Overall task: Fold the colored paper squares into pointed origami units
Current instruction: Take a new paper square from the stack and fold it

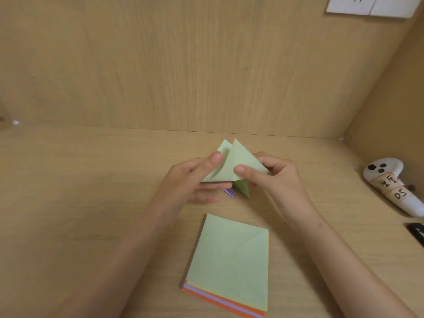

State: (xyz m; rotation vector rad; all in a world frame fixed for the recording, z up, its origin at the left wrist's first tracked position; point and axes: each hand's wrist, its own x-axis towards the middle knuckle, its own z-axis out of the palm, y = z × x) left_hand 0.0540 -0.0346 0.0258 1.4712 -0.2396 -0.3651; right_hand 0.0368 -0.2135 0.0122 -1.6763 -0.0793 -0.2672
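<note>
The only writing I can read is on the white controller (390,189) lying by the right edge of the tabletop (91,203). It has two tape labels round its handle, and the lower one says "DS" in black marker. The upper label has handwritten marks I cannot make out. A dark object (416,230) sits just nearer me at the same edge, cut off by the frame. A white wall plate (367,5) is on the back panel toward the far right corner.

My left hand (195,180) and right hand (273,177) meet over the middle of the tabletop, toward its far edge, both pinching the green paper (236,166). It is part-folded, with two triangular points standing up and a narrow flap hanging down. My left thumb (214,159) presses on its near face with the fingers curled beneath. My right thumb (243,169) lies on the front and the fingers are curled behind. A purple piece (229,192) shows just below my left fingers.

The stack of paper squares (227,262) lies near the front edge, between my forearms. A creased green sheet is on top, and yellow, purple and orange edges show underneath.
</note>
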